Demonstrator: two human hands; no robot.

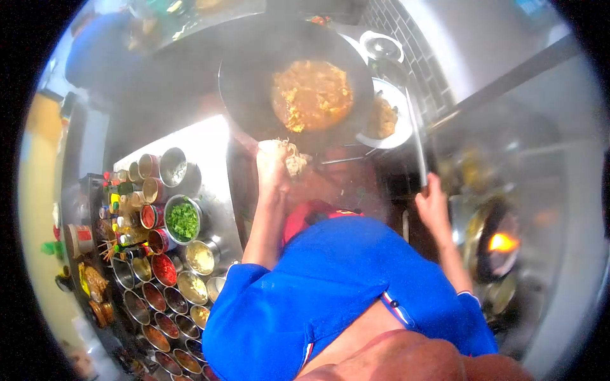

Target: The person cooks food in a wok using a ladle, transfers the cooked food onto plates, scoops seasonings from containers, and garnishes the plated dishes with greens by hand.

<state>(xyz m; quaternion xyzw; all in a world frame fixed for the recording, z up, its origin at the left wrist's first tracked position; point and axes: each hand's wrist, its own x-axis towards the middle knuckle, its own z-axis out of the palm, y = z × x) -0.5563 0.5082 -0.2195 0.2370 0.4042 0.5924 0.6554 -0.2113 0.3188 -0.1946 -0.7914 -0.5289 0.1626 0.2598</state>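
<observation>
My left hand [273, 159] is closed on the near rim of a large dark wok [248, 89], with a crumpled pale cloth [296, 161] bunched in its grip. Reddish-brown stew with yellowish pieces [311, 95] lies in the wok, and steam hazes the view. My right hand [433, 203] is wrapped round the handle of a long metal ladle [417, 140]. The handle reaches up past a white plate [400, 130] that carries brown food [383, 117]. The ladle's far end is hard to make out near the wok's right side.
Several metal cups and tins of seasonings crowd the left counter [213, 136], among them a bowl of chopped greens [183, 220]. Bottles [121, 216] line its outer edge. A flame [503, 242] burns in a blurred round opening at right. A white bowl [381, 46] sits beyond the plate.
</observation>
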